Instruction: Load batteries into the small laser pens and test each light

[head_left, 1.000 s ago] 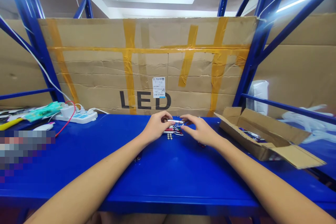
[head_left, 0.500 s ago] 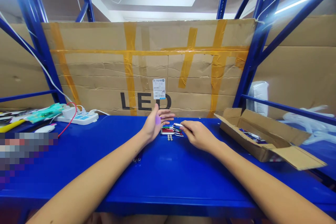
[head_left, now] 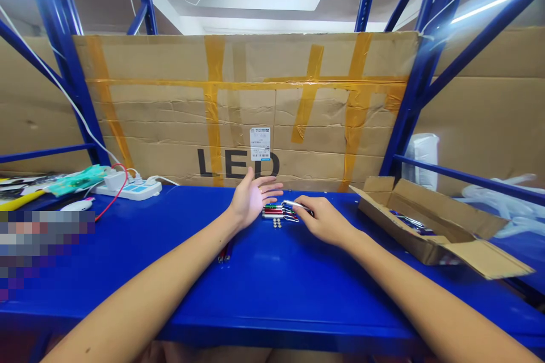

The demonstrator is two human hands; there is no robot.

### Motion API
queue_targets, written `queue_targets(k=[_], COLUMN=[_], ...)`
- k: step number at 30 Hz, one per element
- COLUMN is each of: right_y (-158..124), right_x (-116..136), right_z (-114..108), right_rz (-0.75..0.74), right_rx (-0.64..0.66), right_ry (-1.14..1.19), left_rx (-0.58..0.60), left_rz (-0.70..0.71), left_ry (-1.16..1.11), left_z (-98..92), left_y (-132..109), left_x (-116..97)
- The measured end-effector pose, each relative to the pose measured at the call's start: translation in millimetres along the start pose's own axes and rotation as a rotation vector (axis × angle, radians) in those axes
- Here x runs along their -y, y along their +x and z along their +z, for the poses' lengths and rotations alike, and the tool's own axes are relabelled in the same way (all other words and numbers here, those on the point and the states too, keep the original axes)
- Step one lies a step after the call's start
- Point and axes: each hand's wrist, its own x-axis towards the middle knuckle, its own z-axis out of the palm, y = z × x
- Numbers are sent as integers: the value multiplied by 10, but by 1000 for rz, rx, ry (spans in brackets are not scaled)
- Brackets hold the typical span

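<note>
My right hand (head_left: pixel 321 218) is closed around a slim silver flashlight (head_left: pixel 292 204), whose front end points left. Facing it, my left hand (head_left: pixel 247 199) is open, thumb up and fingers stretched out, holding nothing. A pale pinkish glow lies on the left palm. Between the hands, several small coloured metal flashlights (head_left: pixel 272 214) with carabiner clips lie in a row on the blue table (head_left: pixel 272 289). Small round silver pieces like button cells (head_left: pixel 277 223) sit just in front of them. Dark red and blue tubes (head_left: pixel 224 255) lie partly hidden behind my left forearm.
An open cardboard box (head_left: pixel 395 232) with more metal pieces in it stands at the right. On the left are a white power strip (head_left: pixel 142 190), a red cable (head_left: pixel 114 199) and mixed items. A large taped cardboard sheet (head_left: pixel 170 113) closes off the back between blue posts.
The spot on my left palm has turned from purple to a wider, pale pinkish glow. Both hands stay nearly in place; the camera view has shifted slightly.
</note>
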Motion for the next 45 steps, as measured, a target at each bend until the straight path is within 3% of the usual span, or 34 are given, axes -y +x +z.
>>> queue_targets(k=[10,45], right_y=[18,22], right_x=[-56,-28], right_z=[-7,-91], right_rz=[74,140], right_rx=[-72,-31], right_ry=[-69,-33], left_rx=[-84,-166], left_rz=[-16,-67], left_ry=[0,-65], left_z=[16,-23], left_y=[22,73], left_x=[27,30])
